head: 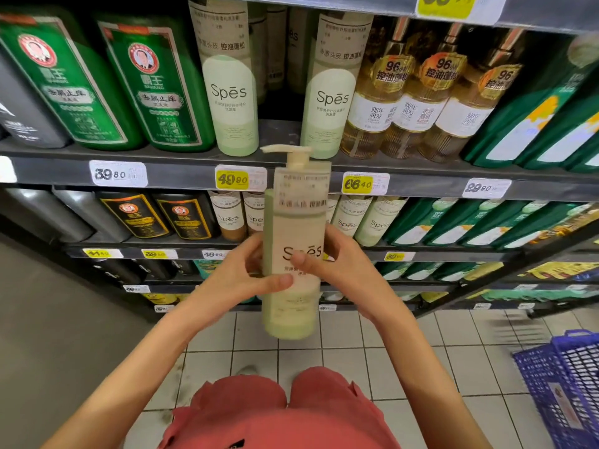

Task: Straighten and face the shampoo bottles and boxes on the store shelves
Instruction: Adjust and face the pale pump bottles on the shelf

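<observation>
My left hand (238, 275) and right hand (340, 264) grip the Spes pump bottle (296, 222); I'd seat it label-forward in the shelf gap (279, 132) above.

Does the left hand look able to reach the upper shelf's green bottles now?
Probably not yet: the left hand and right hand both grip the Spes pump bottle, though nothing stands before the green bottles.

Spes bottle (293, 222) in the middle is all motion-blurred, small print unreadable. Blue basket (564, 384) lower right is smeared and cut off by the edge. Bottom-shelf price tags (136, 288): too tiny.
</observation>
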